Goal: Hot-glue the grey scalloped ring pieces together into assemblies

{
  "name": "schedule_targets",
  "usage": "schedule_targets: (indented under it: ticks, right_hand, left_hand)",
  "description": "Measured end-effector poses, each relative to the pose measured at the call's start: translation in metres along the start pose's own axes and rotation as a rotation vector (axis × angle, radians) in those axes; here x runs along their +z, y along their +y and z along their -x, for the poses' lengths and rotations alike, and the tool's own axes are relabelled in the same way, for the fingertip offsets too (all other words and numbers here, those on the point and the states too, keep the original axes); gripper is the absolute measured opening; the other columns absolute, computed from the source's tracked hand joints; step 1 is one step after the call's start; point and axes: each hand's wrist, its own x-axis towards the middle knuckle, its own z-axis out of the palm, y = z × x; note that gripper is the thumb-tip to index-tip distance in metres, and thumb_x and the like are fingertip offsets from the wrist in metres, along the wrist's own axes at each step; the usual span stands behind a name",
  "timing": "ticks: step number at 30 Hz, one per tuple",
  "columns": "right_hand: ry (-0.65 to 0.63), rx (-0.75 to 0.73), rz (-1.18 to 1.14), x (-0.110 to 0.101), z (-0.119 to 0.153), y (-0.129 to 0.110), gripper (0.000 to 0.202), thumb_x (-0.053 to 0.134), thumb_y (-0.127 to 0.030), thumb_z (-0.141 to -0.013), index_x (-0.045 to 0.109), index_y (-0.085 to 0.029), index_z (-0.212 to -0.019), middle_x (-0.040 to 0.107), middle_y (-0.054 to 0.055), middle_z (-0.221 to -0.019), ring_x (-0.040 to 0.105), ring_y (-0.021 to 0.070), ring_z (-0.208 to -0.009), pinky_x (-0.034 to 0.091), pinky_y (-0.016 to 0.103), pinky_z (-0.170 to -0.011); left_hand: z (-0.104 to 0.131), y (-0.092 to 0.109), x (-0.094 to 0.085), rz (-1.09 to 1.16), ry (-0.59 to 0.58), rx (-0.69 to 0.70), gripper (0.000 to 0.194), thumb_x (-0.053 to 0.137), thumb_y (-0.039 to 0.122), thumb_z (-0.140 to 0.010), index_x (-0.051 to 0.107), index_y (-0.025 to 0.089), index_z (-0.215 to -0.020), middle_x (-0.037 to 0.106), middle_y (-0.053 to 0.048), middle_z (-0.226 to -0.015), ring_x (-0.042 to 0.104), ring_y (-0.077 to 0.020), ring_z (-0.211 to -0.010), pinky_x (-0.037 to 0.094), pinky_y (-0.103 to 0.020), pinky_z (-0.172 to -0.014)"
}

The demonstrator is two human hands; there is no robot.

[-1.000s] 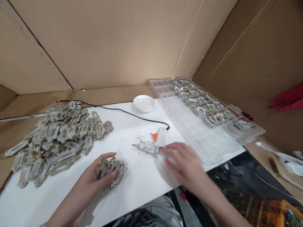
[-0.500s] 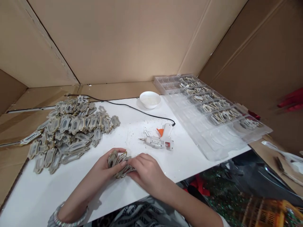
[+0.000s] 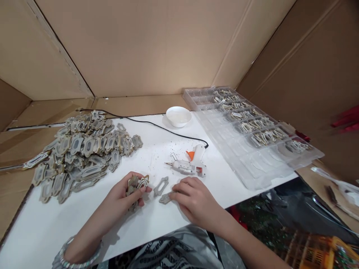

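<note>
My left hand [image 3: 130, 192] is closed around a small stack of ornate frame-shaped pieces [image 3: 143, 182], the front one showing a white outline on a gold-brown edge. To its right, my right hand [image 3: 190, 196] pinches one end of a grey frame-shaped piece [image 3: 165, 198] at the white tabletop. Another grey frame piece [image 3: 160, 186] lies flat between the two hands. A large heap of similar frame pieces [image 3: 89, 145] covers the left side of the table.
A white glue gun [image 3: 186, 167] with an orange trigger lies beyond my right hand, its black cord [image 3: 157, 127] running back left. Behind stands a white bowl [image 3: 178, 116]. On the right, an open clear compartment box [image 3: 224, 142] holds many small pieces. Cardboard walls [image 3: 157, 48] enclose the table.
My hands have moved apart, the right one shifting right with a grey frame piece. One frame piece now lies on the table between them. My left hand still grips its stack.
</note>
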Motion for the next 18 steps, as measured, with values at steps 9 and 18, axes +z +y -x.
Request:
schedule_targets:
  ticks: [9, 18]
  right_hand:
    - [0.195, -0.048, -0.056, 0.001, -0.030, -0.014, 0.027, 0.057, -0.015, -0.098, 0.065, -0.016, -0.124, 0.074, 0.010, -0.113, 0.066, 0.0210, -0.093, 0.056, 0.035, -0.082]
    - [0.081, 0.219, -0.735, 0.009, -0.031, -0.022, 0.022, 0.064, -0.024, -0.096, 0.070, -0.016, -0.115, 0.077, 0.006, -0.087, 0.070, 0.0168, -0.077, 0.058, 0.029, -0.073]
  left_hand:
    - [0.004, -0.001, 0.005, -0.005, -0.243, 0.033, 0.038, 0.067, 0.056, -0.085, 0.056, 0.020, -0.089, 0.059, 0.003, -0.074, 0.039, -0.0084, -0.057, 0.030, -0.022, -0.053]
    - [0.009, 0.004, 0.008, -0.054, -0.327, 0.070, 0.037, 0.070, 0.054, -0.083, 0.053, 0.021, -0.082, 0.047, 0.007, -0.064, 0.039, -0.0088, -0.055, 0.033, -0.021, -0.049]
